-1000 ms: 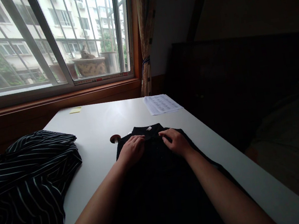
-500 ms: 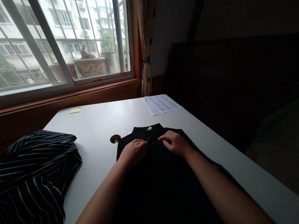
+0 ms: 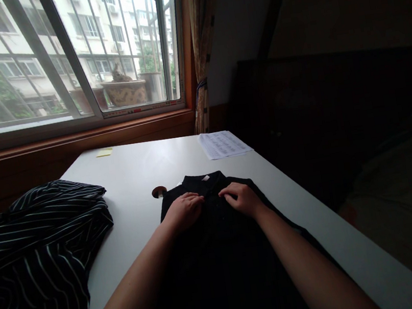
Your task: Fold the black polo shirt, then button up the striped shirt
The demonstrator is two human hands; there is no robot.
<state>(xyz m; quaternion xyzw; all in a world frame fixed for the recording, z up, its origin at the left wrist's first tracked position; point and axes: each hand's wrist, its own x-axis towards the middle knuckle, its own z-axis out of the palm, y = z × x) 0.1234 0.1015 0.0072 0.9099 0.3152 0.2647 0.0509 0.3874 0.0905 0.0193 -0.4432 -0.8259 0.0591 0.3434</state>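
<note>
A black collared shirt (image 3: 221, 255) lies spread on the white table, its collar (image 3: 202, 181) pointing away from me and a small pale label showing inside the neck. My left hand (image 3: 187, 209) rests on the shirt just below the collar's left side, fingers closed and pinching the cloth. Opposite it, my right hand (image 3: 241, 198) pinches the fabric near the collar's right side, thumb and fingertips together. Between the two hands runs the dark front of the shirt, with tiny buttons faintly visible. Its lower part fades into shadow between my forearms.
To the left, a black-and-white striped garment (image 3: 42, 251) is heaped over the table edge. Printed sheets (image 3: 223, 144) and a yellow sticky note (image 3: 104, 152) lie at the far side of the table (image 3: 134, 170). A round cable hole (image 3: 159, 191) sits beside the shirt's left shoulder. A barred window is behind.
</note>
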